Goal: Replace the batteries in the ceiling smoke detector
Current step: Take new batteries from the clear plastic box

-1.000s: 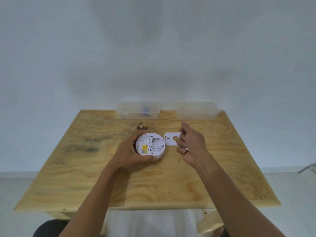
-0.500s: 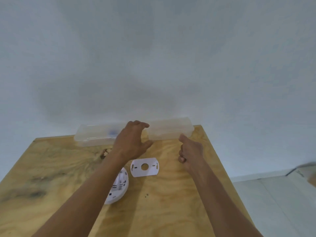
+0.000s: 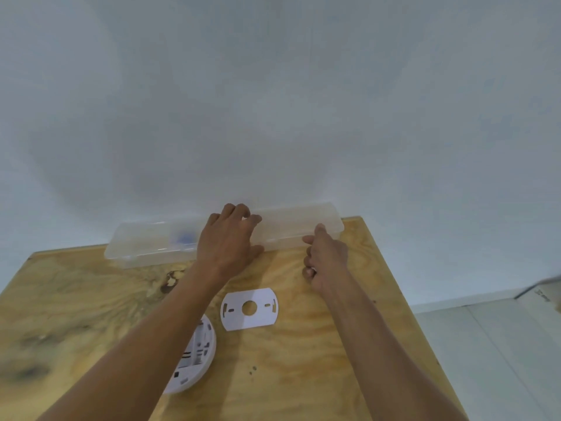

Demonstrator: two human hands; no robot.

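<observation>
The white round smoke detector (image 3: 197, 350) lies back side up on the wooden table (image 3: 303, 375), partly hidden under my left forearm. Its flat white mounting plate (image 3: 261, 317) lies beside it to the right. At the table's far edge my left hand (image 3: 227, 241) grips the left end of the right clear plastic box (image 3: 297, 223), fingers on the lid and thumb at the front. My right hand (image 3: 326, 256) touches that box's front with the index finger. Its other fingers are curled round a small pale object (image 3: 311, 271) that is barely visible.
A second clear plastic box (image 3: 145, 244) stands to the left against the white wall, with something blue (image 3: 183, 237) inside. The table's right edge drops to a pale tiled floor (image 3: 501, 344).
My left hand let go of the smoke detector, which now lies on the table, and reached onto the right clear box. My right hand moved forward to that box. My view shifted right and forward.
</observation>
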